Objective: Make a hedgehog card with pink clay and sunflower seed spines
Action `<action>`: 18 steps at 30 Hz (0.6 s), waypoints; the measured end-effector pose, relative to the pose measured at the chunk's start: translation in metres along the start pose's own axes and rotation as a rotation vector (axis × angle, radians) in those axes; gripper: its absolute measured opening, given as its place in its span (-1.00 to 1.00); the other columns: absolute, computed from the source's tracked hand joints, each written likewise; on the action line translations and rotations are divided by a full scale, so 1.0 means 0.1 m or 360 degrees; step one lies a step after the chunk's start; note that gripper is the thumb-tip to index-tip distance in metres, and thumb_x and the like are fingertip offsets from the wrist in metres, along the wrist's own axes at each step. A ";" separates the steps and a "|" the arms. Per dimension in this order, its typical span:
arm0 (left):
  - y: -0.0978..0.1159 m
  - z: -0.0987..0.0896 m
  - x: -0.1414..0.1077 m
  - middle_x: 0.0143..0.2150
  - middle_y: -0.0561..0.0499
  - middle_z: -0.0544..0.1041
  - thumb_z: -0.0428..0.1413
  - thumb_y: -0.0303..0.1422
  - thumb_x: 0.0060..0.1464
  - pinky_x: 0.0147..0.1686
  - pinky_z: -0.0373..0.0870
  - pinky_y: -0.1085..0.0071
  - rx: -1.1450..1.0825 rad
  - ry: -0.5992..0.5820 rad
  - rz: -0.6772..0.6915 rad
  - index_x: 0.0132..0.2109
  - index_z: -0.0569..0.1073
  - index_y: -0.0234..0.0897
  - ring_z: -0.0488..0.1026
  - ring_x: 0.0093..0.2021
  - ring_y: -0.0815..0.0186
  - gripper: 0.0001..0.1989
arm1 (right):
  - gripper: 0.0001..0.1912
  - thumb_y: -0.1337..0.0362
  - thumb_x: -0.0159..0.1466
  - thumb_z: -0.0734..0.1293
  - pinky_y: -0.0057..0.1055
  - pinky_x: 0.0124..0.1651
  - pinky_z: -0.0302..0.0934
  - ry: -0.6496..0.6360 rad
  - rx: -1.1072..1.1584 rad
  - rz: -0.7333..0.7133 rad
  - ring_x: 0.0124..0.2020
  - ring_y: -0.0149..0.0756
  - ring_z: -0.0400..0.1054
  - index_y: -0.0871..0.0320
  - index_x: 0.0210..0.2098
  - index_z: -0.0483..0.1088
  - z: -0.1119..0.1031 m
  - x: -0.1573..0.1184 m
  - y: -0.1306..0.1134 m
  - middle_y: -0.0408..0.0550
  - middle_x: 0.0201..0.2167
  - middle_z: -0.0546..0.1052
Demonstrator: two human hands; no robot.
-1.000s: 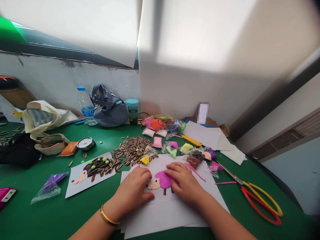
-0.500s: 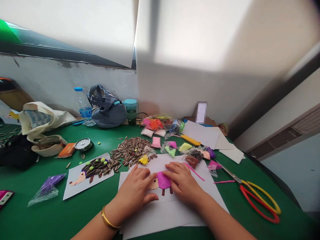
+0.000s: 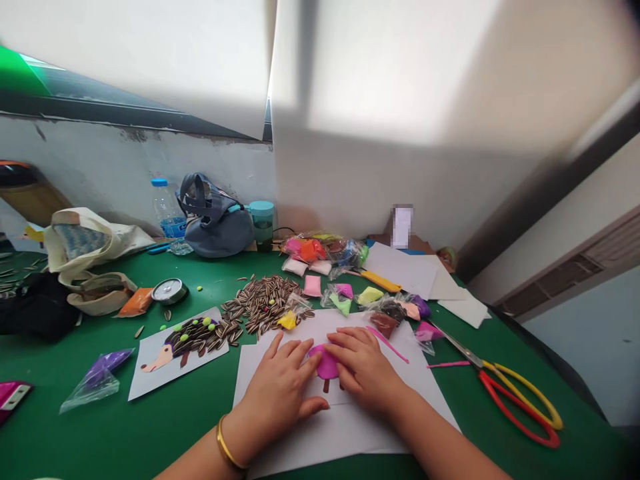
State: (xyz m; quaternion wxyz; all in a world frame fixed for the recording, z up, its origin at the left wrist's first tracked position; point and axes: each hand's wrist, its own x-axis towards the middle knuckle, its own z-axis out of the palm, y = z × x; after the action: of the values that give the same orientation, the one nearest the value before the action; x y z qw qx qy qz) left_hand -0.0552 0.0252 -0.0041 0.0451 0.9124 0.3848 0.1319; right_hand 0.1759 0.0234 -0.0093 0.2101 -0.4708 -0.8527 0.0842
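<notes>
Magenta modelling clay lies flattened on a sheet of white paper, with short brown clay legs below it. My left hand rests over its left side, fingers spread, fingertips touching the clay's edge; the peach part there is covered. On the right side, my right hand lies with its fingers stretched over the magenta clay. Neither hand grips anything. A thin magenta clay strip lies on the paper just beyond my right hand.
A finished-looking hedgehog card lies to the left, beside a pile of striped sunflower seeds. Several clay packets sit behind the paper. Scissors with red and yellow handles lie at right. A blue bag stands at the back.
My left hand has shifted right, covering the peach face and reaching onto the magenta clay. My right hand stays nearly in place, its fingers slightly further over the clay.
</notes>
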 end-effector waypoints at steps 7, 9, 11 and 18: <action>0.02 -0.01 0.02 0.24 -0.12 0.42 0.18 0.04 0.08 0.26 -0.03 -0.23 -0.0024 -0.0021 -0.0021 0.19 0.40 -0.10 0.34 0.15 -0.05 -0.40 | -0.59 0.29 0.31 0.25 0.09 0.28 -0.09 -0.0131 -0.0050 0.0063 0.29 -0.02 0.09 -0.13 0.13 0.41 0.02 0.04 -0.04 -0.13 0.27 0.35; 0.03 -0.03 0.03 0.20 -0.09 0.45 0.21 0.00 0.06 0.25 -0.01 -0.22 -0.0048 -0.0008 -0.0027 0.19 0.40 -0.09 0.35 0.12 -0.04 -0.41 | -0.58 0.30 0.32 0.23 0.07 0.28 -0.08 -0.0125 -0.0048 0.0095 0.30 -0.04 0.08 -0.12 0.14 0.40 0.02 0.04 -0.02 -0.14 0.28 0.32; 0.05 -0.05 0.04 0.17 -0.06 0.48 0.22 -0.02 0.06 0.25 0.01 -0.22 -0.0077 -0.0007 -0.0032 0.20 0.39 -0.08 0.36 0.10 -0.04 -0.41 | -0.55 0.32 0.32 0.21 0.04 0.28 -0.04 -0.0100 -0.0037 0.0143 0.30 -0.06 0.07 -0.08 0.17 0.38 0.01 0.03 0.02 -0.13 0.30 0.31; 0.10 -0.09 0.05 0.16 -0.03 0.50 0.19 -0.05 0.08 0.25 -0.06 -0.24 -0.0103 -0.0009 -0.0071 0.18 0.40 -0.11 0.35 0.10 -0.08 -0.45 | -0.57 0.29 0.32 0.21 0.12 0.28 -0.08 -0.0151 -0.0025 0.0192 0.32 -0.01 0.05 -0.13 0.14 0.40 -0.02 0.00 0.06 -0.17 0.29 0.31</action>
State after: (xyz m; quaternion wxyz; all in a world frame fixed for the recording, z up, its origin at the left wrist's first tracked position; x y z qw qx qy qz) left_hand -0.0476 0.0212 0.0072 0.0785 0.9021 0.4003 0.1408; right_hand 0.1817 0.0267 -0.0093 0.1604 -0.5184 -0.8324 0.1123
